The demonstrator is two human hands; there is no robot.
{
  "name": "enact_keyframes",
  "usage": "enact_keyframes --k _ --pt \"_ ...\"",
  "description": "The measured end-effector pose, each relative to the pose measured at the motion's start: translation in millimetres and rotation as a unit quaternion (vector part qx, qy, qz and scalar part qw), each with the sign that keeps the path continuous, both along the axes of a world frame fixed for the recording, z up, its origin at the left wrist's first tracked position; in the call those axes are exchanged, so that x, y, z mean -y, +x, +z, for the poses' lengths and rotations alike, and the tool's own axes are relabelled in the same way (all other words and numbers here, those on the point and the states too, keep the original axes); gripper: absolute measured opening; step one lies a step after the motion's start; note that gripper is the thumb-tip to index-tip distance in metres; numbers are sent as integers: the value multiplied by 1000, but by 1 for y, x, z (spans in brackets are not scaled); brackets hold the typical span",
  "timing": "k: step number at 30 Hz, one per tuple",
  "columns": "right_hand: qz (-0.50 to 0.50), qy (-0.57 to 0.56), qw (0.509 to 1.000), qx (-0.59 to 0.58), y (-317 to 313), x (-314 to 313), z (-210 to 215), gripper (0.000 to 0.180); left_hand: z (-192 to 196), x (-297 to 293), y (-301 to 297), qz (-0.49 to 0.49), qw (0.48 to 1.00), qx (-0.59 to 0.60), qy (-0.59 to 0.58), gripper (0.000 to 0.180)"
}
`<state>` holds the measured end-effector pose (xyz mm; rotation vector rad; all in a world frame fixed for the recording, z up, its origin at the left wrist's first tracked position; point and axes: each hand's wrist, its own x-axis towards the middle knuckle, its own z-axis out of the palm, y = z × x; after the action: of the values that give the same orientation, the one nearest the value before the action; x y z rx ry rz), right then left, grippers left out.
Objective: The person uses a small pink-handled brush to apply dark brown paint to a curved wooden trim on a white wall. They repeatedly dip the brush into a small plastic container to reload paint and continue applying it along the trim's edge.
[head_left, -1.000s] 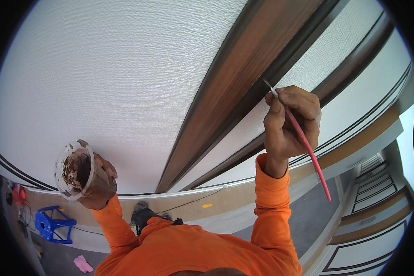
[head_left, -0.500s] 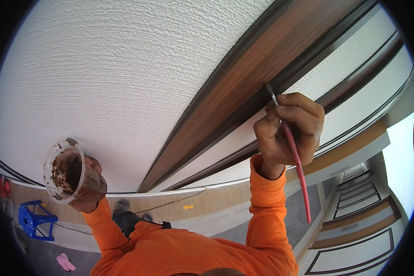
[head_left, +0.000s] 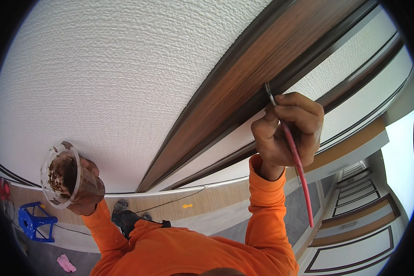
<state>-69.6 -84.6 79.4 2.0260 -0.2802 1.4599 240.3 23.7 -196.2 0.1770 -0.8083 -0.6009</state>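
Observation:
My right hand (head_left: pixel 290 129) pinches a thin paintbrush (head_left: pixel 296 163) with a red handle, close behind its metal collar. The dark bristles touch the dark brown edge trim (head_left: pixel 244 108) that runs along a wood-grain panel (head_left: pixel 248 78). Down at the left, my left hand (head_left: pixel 91 184) is wrapped round a clear plastic cup (head_left: pixel 55 177), tilted so its mouth shows. Brown paint or stain coats the cup's inner wall; how much lies at the bottom is hard to see. Part of the left hand is hidden behind the cup.
White textured wall (head_left: pixel 124 69) fills the upper left. Below stand a blue plastic stool (head_left: pixel 36 221) and a red object (head_left: pixel 3 188). A pink cloth (head_left: pixel 66 263) lies on the grey floor, and a cable (head_left: pixel 177 201) crosses the wooden floor strip.
My left hand and the cup have shifted slightly left and down. The brush handle's end has swung a little downward, while its tip stays on the dark trim.

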Motion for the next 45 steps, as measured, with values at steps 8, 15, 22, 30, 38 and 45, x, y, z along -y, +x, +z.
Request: enact_keyframes --k 8,15,22,30,38,45 --pt "14 -12 1000 13 0 -1 1 26 11 -2 -2 -7 1000 14 -10 93" --pt "-29 -11 999 -29 2 -6 3 18 7 -2 3 -71 997 -3 -23 90" --pt "2 -35 999 0 2 4 4 23 12 3 5 -81 996 13 -24 88" --pt "-11 -4 999 -40 4 -9 5 22 10 1 9 -86 995 25 -37 90" --pt "-23 -9 998 -54 0 -17 3 25 22 -7 -10 -110 986 -121 -10 84" --pt "188 157 964 106 -32 -60 -40 15 45 -19 -26 -33 996 19 79 88"
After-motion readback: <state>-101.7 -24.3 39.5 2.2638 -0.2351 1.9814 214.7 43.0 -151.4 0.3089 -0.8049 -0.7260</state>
